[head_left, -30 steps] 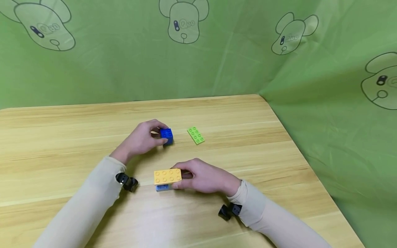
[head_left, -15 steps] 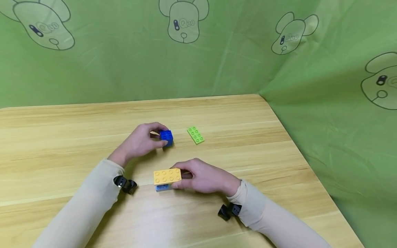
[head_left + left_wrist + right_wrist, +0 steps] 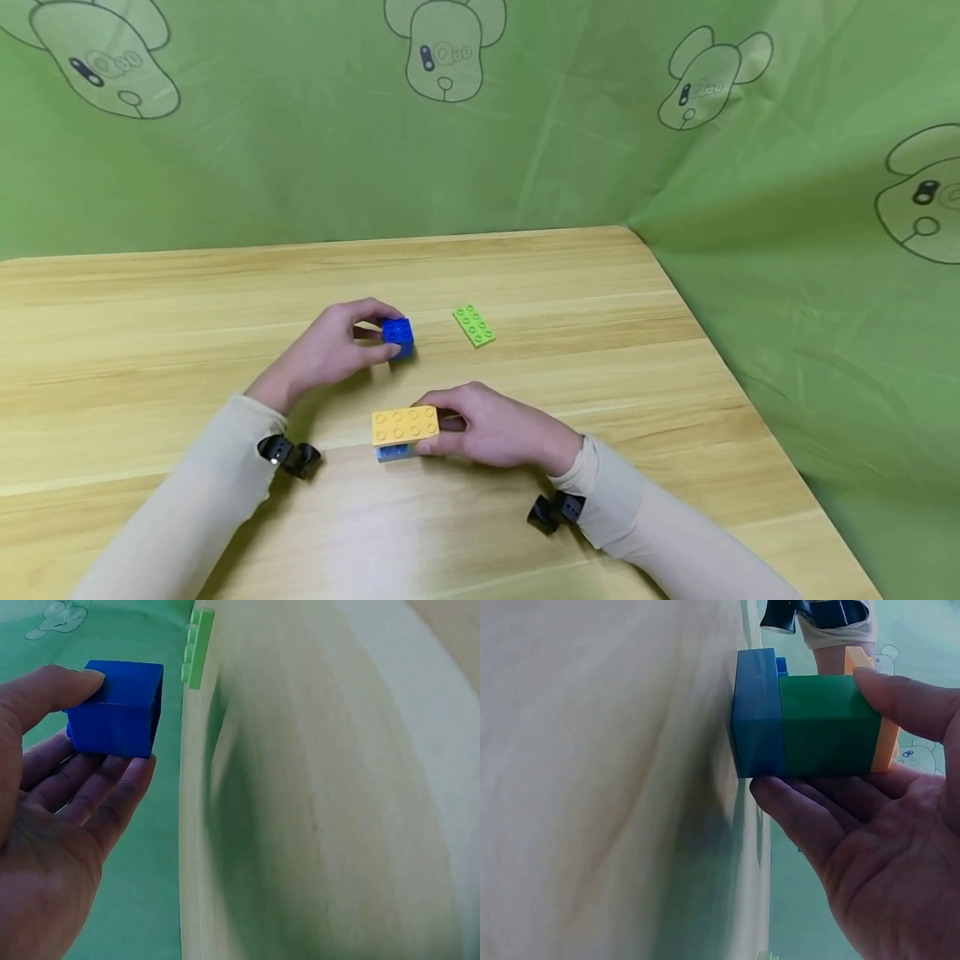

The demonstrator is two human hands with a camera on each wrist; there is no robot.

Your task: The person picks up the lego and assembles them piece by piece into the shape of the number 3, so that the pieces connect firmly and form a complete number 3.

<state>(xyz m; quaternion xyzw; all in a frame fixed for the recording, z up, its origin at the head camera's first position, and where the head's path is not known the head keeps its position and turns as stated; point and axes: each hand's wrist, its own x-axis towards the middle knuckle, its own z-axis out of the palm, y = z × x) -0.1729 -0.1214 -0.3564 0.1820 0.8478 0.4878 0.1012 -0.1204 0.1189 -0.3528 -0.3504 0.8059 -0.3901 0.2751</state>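
Note:
My left hand point(image 3: 330, 343) pinches a dark blue toy brick point(image 3: 397, 335) between thumb and fingers. In the left wrist view that blue cube-shaped brick point(image 3: 116, 709) hangs above the table, its open underside turned toward the tabletop. The right hand point(image 3: 487, 425) grips a stack of bricks. A flat yellow plate point(image 3: 405, 425) tops this stack, and a lighter blue brick point(image 3: 393, 452) is its base. Between them the right wrist view shows a green brick point(image 3: 829, 724), with the thumb on one side and fingers beneath.
A flat lime-green studded plate point(image 3: 474, 326) lies on the wooden table point(image 3: 600, 333), right of the left hand. Green cloth point(image 3: 300, 167) with printed bear heads hangs behind the table and along its right side. Each wrist wears a black camera point(image 3: 288, 455).
The left hand has drawn back a little toward the near left, bringing the dark blue brick with it. The right hand and its stack stay in place.

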